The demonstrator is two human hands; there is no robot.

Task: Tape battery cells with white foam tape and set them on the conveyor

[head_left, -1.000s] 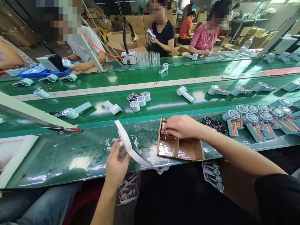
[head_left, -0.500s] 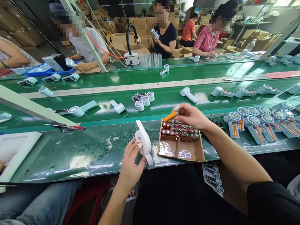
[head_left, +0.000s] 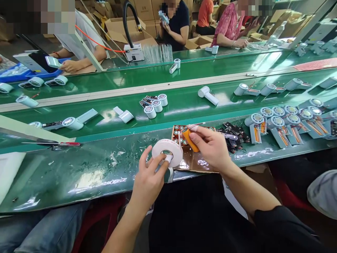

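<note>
My left hand [head_left: 149, 181] holds a white roll of tape [head_left: 166, 152] with a finger through its core, just above the near edge of the green bench. My right hand [head_left: 210, 146] grips an orange cylindrical battery [head_left: 190, 139] with thin red wires, right beside the roll. Beneath both hands lies a shallow cardboard box [head_left: 200, 163]; its far end holds several more batteries [head_left: 179, 130] standing on end. The tape's free end hangs below the roll.
White handheld fan bodies [head_left: 279, 123] with circuit boards [head_left: 234, 131] crowd the bench to the right. More fan parts [head_left: 155, 105] lie on the green conveyor [head_left: 184, 112]. A red-handled tool [head_left: 65, 143] rests at left. Other people sit working on the far side.
My right hand lifted an orange battery out of the box and brought it to the tape roll. My left hand raised the roll toward the box. The view shifted downward.
</note>
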